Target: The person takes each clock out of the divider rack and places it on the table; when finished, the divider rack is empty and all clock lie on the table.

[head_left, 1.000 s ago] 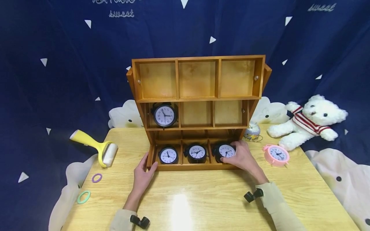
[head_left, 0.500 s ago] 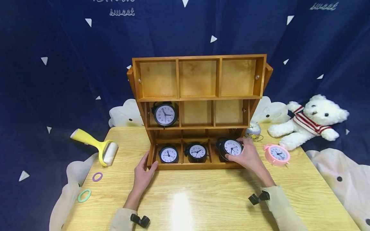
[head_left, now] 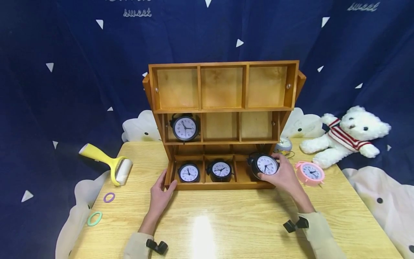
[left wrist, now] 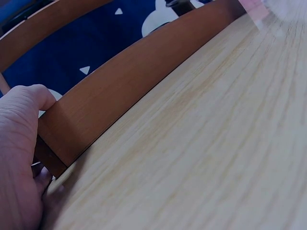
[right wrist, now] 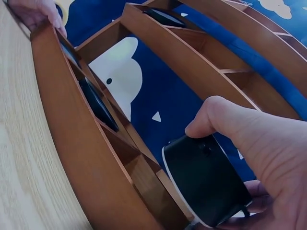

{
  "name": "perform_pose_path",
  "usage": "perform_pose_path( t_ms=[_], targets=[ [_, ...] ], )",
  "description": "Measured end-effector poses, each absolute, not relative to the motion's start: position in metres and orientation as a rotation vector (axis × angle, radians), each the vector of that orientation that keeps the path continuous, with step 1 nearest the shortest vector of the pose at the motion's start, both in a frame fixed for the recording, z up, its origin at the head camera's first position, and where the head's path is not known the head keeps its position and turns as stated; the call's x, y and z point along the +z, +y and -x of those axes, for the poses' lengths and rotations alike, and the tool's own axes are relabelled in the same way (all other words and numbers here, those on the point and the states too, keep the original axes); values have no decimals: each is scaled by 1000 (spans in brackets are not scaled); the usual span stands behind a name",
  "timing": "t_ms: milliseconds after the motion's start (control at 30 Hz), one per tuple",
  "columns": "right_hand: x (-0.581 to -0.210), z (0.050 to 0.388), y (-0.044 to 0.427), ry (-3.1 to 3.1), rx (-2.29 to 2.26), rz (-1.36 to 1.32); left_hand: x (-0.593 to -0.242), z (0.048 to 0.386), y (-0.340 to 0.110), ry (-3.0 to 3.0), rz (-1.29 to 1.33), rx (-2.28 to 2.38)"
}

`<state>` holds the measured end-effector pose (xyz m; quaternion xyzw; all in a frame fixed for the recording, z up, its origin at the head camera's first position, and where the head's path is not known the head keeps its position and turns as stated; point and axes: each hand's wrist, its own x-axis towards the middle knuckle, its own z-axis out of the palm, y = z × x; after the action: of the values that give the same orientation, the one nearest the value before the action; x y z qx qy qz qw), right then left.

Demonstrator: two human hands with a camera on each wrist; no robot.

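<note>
So nearest on the table (head_left: 242, 219) there's a green ring (head_left: 94, 224) and a purple ring (head_left: 104, 198), both off to the left. Left hand (head_left: 160, 196) grips the rack (head_left: 223, 186) by its bottom left corner, thumb over the front board. Right hand (head_left: 288, 180) is grasping a black clock (head_left: 266, 165) between thumb and fingers, tilted over the bottom row's right compartment; can't tell if it touches wood. 2 more black clocks (head_left: 189, 173) sit in that row's left and middle compartments. Pink clock (head_left: 310, 173) is just right of that hand, roller (head_left: 113, 164) far left. 1 upper clock (head_left: 185, 128) is in the middle row's left compartment, bear (head_left: 347, 135) to the right, blue curtain (head_left: 223, 36) behind everything.
</note>
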<state>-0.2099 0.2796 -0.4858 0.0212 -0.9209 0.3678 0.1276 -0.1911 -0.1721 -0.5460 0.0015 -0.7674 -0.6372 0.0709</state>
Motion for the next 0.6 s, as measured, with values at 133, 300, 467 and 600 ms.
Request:
perform_pose_path(
  t_ms=[133, 300, 467, 600],
  targets=[
    [-485, 203, 284, -2652, 1060, -45, -548, 193, -172, -2301, -6, -1928],
    [-488, 193, 292, -2620, 1039, -4, -551, 194, -172, -2291, -3, -1930],
    [-491, 182, 301, -2556, 1062, 36, -549, 193, -172, -2288, 8, -1914],
    [-495, 172, 310, -2509, 1083, 57, -551, 194, -172, -2291, 16, -1906]
  ],
)
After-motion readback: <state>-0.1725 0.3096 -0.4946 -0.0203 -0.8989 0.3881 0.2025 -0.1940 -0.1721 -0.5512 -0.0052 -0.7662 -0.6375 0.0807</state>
